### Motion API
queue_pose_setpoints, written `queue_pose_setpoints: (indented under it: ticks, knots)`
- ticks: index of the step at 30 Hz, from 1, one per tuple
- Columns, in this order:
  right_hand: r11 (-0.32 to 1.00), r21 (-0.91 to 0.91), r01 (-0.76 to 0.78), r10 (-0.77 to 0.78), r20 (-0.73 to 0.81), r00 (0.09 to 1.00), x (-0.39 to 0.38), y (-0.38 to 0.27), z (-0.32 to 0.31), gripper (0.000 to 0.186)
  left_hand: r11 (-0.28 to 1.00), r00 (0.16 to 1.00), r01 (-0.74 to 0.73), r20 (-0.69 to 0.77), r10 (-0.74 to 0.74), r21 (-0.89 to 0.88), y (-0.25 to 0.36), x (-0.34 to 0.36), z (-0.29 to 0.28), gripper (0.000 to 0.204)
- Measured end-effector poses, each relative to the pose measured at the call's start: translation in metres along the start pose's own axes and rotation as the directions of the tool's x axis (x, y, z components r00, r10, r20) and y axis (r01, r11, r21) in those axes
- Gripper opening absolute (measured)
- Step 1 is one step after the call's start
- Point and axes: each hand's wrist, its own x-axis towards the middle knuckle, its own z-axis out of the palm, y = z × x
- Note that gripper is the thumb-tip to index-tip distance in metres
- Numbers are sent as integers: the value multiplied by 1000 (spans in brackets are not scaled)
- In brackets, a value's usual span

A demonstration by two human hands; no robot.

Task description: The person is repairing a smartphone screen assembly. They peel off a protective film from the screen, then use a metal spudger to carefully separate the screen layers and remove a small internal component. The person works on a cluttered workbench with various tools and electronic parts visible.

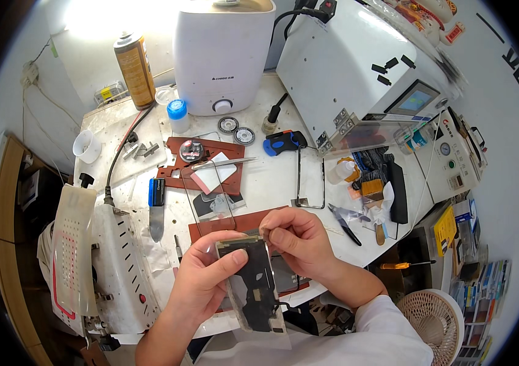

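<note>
My left hand (205, 277) grips a phone screen panel (252, 293) by its left side, with the thumb lying across its dark back. The panel has a pale, see-through rim, patchy black backing and a short dark flex cable low on its right side. At the panel's top right corner, my right hand (299, 241) has thumb and forefinger pinched together. Whatever lies between those fingertips is too small to make out. Beneath both hands is a reddish-brown mat (210, 224), partly covered by them.
Tweezers (223, 163) rest on a second brown mat (235, 180). Left stand a hinged white machine (119, 268) and a blue-handled blade (157, 207). Behind are a white humidifier (223, 55) and a spray can (135, 73). Right are pliers (346, 226) and a large white machine (338, 73) with a screen.
</note>
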Motion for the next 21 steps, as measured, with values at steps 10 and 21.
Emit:
queue_pose_setpoints:
  ticks: [10,21]
  knots:
    - [998,-1,-57,57,3,998,0,-5,4,15,1000,1000,8,14,-8,-13,0,0,-1,31]
    - [997,18,-76,76,10,997,0,-6,4,14,999,999,14,36,-13,-31,0,0,-2,31]
